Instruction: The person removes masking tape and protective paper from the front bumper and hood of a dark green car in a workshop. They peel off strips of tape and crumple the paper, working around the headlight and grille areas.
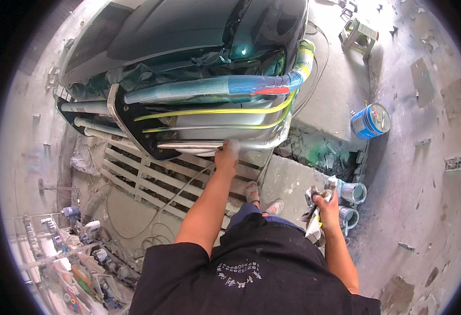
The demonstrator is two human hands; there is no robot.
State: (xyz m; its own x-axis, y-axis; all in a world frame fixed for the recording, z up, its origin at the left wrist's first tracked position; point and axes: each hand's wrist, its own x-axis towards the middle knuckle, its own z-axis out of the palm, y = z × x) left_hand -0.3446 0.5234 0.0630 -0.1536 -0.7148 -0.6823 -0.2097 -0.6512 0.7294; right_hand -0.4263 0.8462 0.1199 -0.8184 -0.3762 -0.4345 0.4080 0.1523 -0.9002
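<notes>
My left hand (226, 159) reaches out to the lower edge of a vehicle's front, where a long shiny trim strip (193, 146) runs. Its fingers are bent at the strip's right end, and something small and whitish, too blurred to name, shows beside them. Above it are two yellow-green and silver grille bars (209, 112) and a thick wrapped tube (178, 90) in pale blue, blue, red and yellow. To the right, well away from the vehicle, my right hand (329, 210) is closed around crumpled printed paper (314, 227), bunched and hanging down.
Dark green sheeting (199, 79) lies under the hood. A slatted white pallet (151, 176) and hose cross the floor. Two open paint cans (353, 192) stand beyond my right hand, near a blue-and-white can (370, 122), rubble trench (325, 152) and stool (358, 35). Clutter (83, 268) fills the lower left.
</notes>
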